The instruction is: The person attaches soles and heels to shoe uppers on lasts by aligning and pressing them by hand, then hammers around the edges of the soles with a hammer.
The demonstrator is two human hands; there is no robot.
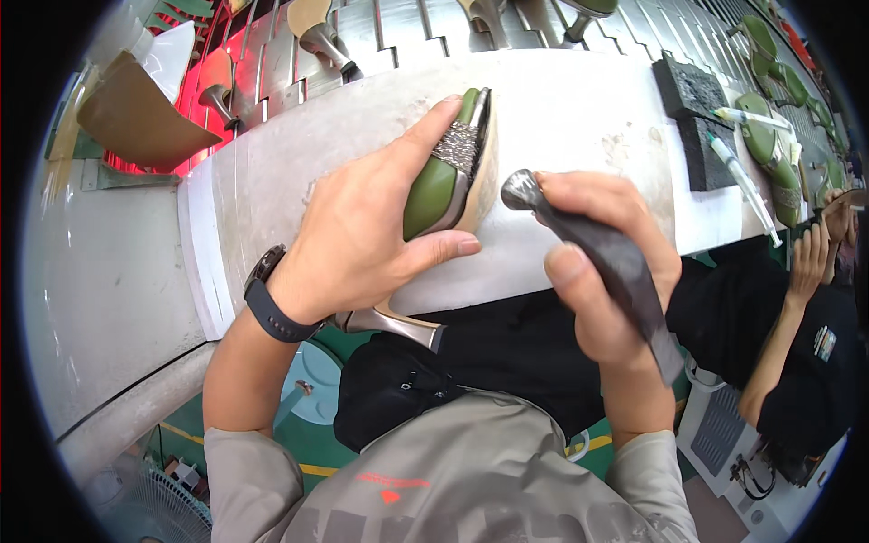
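Note:
My left hand (348, 231) is closed around a green high-heeled shoe (430, 197) with a glittery band, lying on its side over the white worktop. Its sole edge faces right, and the metallic heel (394, 323) sticks out below my wrist, past the worktop's near edge. In my right hand (605, 204) is a dark hand tool (615, 262) with a rounded, shiny metal end and a long flat handle. That metal end points toward the shoe, a small gap to the right of the sole edge and not touching it.
Beyond the worktop (579, 118) runs a slatted metal conveyor (398, 27) carrying heeled shoes. Black blocks (692, 90) and syringe-like tubes (747, 185) lie at the right, near more green shoes (769, 149). A co-worker's arm (787, 308) shows at far right. A fan (149, 507) stands lower left.

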